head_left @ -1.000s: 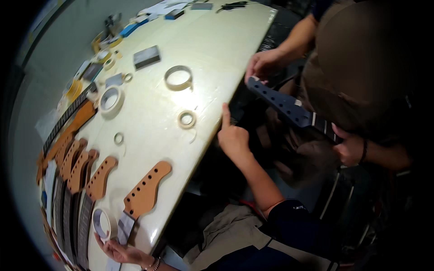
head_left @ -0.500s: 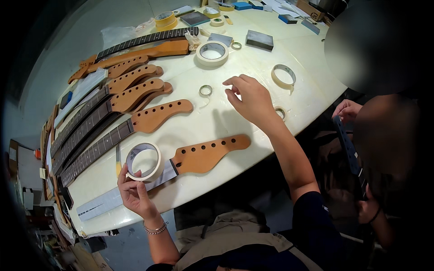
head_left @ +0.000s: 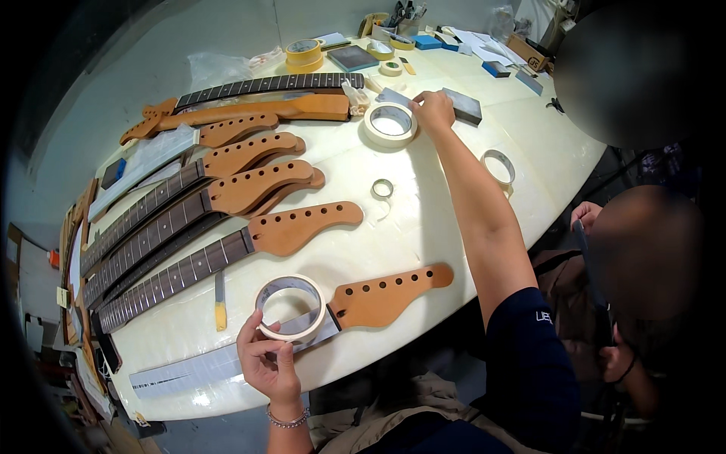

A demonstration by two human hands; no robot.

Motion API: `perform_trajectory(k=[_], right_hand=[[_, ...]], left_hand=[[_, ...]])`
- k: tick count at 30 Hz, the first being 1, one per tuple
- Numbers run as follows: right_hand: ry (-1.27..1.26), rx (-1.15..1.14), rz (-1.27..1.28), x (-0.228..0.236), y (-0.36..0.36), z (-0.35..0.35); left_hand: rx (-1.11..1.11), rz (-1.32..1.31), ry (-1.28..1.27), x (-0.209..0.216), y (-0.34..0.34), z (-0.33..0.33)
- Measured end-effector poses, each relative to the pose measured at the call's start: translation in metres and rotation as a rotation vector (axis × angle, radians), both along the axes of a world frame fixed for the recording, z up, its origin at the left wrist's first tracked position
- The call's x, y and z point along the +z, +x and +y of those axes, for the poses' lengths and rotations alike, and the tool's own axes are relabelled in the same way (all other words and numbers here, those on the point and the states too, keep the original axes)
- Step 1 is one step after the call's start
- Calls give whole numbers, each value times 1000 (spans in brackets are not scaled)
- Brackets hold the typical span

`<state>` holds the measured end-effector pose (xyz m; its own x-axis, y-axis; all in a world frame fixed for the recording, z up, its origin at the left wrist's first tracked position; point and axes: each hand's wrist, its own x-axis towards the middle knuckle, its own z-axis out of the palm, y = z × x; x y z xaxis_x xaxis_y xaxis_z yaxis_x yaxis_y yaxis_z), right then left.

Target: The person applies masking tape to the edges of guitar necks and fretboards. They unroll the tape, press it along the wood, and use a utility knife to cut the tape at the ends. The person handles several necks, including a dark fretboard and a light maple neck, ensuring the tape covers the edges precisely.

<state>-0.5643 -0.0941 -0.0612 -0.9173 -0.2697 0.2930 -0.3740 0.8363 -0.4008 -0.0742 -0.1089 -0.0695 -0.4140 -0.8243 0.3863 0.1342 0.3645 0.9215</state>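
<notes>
My left hand [head_left: 266,365] grips a wide roll of masking tape [head_left: 321,310] from its near left side, thumb and fingers on the ring. The roll is held above a guitar neck whose orange-brown headstock [head_left: 389,297] points right; a pale grey covering [head_left: 189,372] lies over its fingerboard. At the far side, my right hand [head_left: 435,112] reaches down beside another masking tape roll [head_left: 391,125] and a dark grey block [head_left: 463,107]. Its fingers are curled together with the tips hidden, so what they hold, if anything, does not show.
Several guitar necks [head_left: 170,281] lie side by side at the left. A knife with a yellow handle [head_left: 220,315], a small tape roll [head_left: 383,188] and another tape ring [head_left: 498,166] rest on the pale table. At right, a person's hand [head_left: 586,216] holds a dark neck.
My right hand has moved away over the table to the spot between the tape roll and the grey block. My left hand still holds its tape roll. The whole view has shifted.
</notes>
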Motion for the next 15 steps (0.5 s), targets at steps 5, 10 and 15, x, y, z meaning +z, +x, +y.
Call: perform_trajectory(k=[5, 10, 15], right_hand=[[-523, 72, 310, -2, -8, 3], [-1094, -82, 333, 27, -34, 70], [-504, -496, 38, -19, -116, 213]], left_hand=[[-22, -7, 9, 0, -1, -1], [11, 2, 19, 3, 2, 1], [-48, 16, 39, -1, -1, 0]])
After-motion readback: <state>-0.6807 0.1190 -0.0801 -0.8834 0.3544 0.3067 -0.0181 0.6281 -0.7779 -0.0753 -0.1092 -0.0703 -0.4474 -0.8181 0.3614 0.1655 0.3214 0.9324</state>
